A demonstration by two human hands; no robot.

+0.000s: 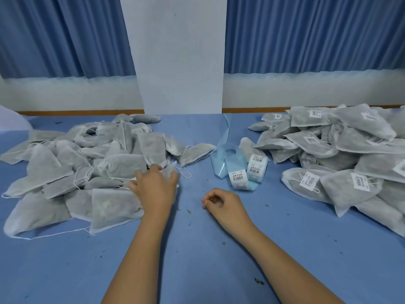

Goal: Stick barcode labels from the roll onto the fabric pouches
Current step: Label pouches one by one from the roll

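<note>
fingers of left hand (153, 187) curl round a fabric pouch (170, 172); right hand (221, 202) lies loosely curled, empty.

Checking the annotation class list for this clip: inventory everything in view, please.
unlabelled pouches: large pile, grey-white, table left
labelled pouches: large pile, grey-white with white barcode labels, table right
label roll: one, white labels on pale blue backing, between the piles
backing strip: one, pale blue, trailing from the roll to the far edge
tablecloth: one, blue, under everything
crumbs: scattered, dark green, on the tablecloth
curtains: two, blue, behind
pillar: one, white, back centre
left hand: one, near edge of left pile, grip on a pouch
right hand: one, mid-table, fingers curled, grip contents unclear
</note>
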